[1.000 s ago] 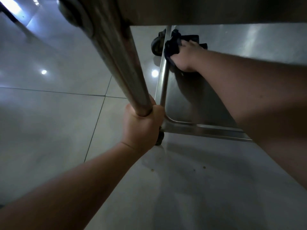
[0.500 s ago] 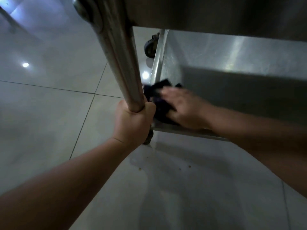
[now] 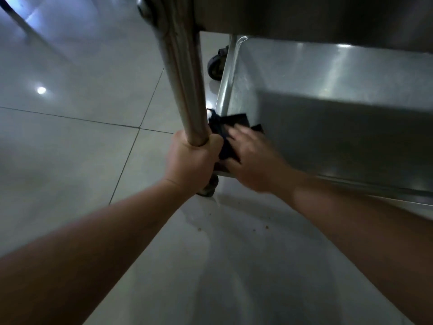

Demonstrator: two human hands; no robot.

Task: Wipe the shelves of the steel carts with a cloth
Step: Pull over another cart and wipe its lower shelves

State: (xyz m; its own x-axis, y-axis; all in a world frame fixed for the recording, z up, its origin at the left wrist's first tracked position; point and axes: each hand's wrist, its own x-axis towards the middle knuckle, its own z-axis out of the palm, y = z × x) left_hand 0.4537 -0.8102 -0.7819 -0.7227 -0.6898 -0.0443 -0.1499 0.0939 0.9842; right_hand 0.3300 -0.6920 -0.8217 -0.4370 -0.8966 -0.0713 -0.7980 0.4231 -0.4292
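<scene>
The right hand [image 3: 251, 160] presses the dark cloth [image 3: 230, 134] flat-fingered on the bottom shelf [image 3: 328, 127], at its 7 o'clock corner. The left hand [image 3: 191, 158] grips the cart post [image 3: 185, 85]. Most of this 1 shelf looks unwiped.

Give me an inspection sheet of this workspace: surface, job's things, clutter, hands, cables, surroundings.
Surface: bottom shelf of the steel cart, bare metal, part in shadow of the shelf above.
Job's things: dark cloth lies on the shelf's near left corner, against the cart leg.
Clutter: a few small crumbs on the floor in front of the cart.
Hands: left hand grips the cart leg; right hand presses flat on the cloth, blurred.
Cables: nothing seen.
Surroundings: glossy tiled floor with light reflections; a caster wheel at the far corner.
</scene>
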